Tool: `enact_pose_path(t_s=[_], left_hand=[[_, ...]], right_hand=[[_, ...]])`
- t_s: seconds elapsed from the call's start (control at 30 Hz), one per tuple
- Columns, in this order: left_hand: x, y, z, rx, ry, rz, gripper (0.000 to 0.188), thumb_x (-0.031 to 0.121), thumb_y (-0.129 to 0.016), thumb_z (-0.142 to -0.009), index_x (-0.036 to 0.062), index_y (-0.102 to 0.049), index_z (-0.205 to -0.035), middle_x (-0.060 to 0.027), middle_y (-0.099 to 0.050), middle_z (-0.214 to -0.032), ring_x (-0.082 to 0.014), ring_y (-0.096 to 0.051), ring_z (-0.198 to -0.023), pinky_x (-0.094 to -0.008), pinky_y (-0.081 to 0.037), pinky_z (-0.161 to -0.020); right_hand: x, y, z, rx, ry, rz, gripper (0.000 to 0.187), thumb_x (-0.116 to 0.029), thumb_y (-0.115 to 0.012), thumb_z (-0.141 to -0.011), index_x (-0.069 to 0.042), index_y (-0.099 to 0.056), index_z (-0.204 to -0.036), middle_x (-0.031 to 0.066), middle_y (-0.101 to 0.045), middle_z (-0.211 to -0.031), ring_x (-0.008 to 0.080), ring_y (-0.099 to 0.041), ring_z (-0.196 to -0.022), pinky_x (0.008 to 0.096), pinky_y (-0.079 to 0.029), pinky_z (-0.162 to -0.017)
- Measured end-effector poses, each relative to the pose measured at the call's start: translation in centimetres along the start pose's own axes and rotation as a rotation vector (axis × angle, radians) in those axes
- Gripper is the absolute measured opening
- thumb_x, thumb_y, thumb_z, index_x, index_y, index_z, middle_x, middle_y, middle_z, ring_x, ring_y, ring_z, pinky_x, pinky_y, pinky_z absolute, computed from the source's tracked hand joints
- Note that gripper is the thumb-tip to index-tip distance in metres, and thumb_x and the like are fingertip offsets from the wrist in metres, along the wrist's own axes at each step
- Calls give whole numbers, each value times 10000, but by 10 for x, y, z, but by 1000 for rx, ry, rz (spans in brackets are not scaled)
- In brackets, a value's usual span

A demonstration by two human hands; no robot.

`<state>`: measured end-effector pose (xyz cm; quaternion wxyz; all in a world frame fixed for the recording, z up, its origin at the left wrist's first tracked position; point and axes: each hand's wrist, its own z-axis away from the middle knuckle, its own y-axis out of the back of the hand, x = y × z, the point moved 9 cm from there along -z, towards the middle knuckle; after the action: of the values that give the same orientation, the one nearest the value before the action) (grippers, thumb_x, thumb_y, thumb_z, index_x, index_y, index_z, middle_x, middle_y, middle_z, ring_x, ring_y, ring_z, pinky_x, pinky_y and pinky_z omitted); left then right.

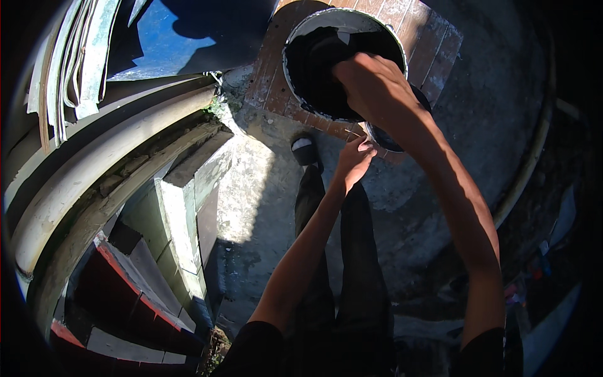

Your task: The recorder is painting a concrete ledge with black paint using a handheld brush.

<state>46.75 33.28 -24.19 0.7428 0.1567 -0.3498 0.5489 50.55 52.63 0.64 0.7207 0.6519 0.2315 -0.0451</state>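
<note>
A large round bucket (372, 25) with a pale, worn rim and a dark inside stands on a brown board platform. My right hand (375, 85) reaches over its near right rim, fingers curled; their tips are lost in the shadow, and what they hold cannot be made out. Partly covered by my right forearm, a smaller round container (385, 141) sits close against the bucket's near side. Beside this container's left edge is my left hand (357, 158), its fingers pinched together around something thin and too small to name.
Beneath the bucket lies the brown board platform (433, 66) on a concrete floor (251, 157). To the left run a thick pale pipe (119, 151), stacked slabs and bent sheets (88, 56). A blue panel (163, 44) is at the far left. My sandalled foot (304, 151) is near the platform.
</note>
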Motion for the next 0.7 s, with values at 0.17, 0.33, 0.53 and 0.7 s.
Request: enact_pose_path(t_s=[0.17, 0.33, 0.53, 0.7], left_hand=[[0, 3, 1, 4, -31, 18, 257, 79, -566, -903, 35, -590, -1156, 24, -630, -998, -24, -509, -751, -186, -387, -590], [22, -19, 6, -77, 64, 104, 290, 149, -583, -896, 28, -573, -1159, -14, -627, -1021, -95, -562, -917, -280, -457, -746], [23, -9, 13, -84, 0, 352, 322, 189, -626, -865, 50, -554, -1146, -32, -620, -1032, -144, -574, -984, -342, -461, -826], [20, -9, 12, -49, 96, 350, 319, 213, -631, -863, 76, -553, -1141, -29, -604, -1050, -154, -581, -990, -356, -465, -839]], right_hand=[[-3, -4, -3, -59, 49, 72, 264, 22, -679, -775, -53, -694, -1027, 125, -695, -987, 268, -667, -882, 344, -551, -759], [32, 25, 22, -104, -93, -26, 248, 17, -658, -799, -36, -693, -1039, 141, -698, -974, 269, -685, -843, 324, -553, -756], [57, 56, 82, 186, -280, -393, 251, 70, -652, -769, -20, -706, -997, 137, -705, -937, 267, -700, -827, 326, -557, -750], [66, 51, 122, 250, -381, -401, 248, 94, -623, -803, -19, -695, -1012, 125, -696, -988, 256, -694, -891, 307, -554, -792]])
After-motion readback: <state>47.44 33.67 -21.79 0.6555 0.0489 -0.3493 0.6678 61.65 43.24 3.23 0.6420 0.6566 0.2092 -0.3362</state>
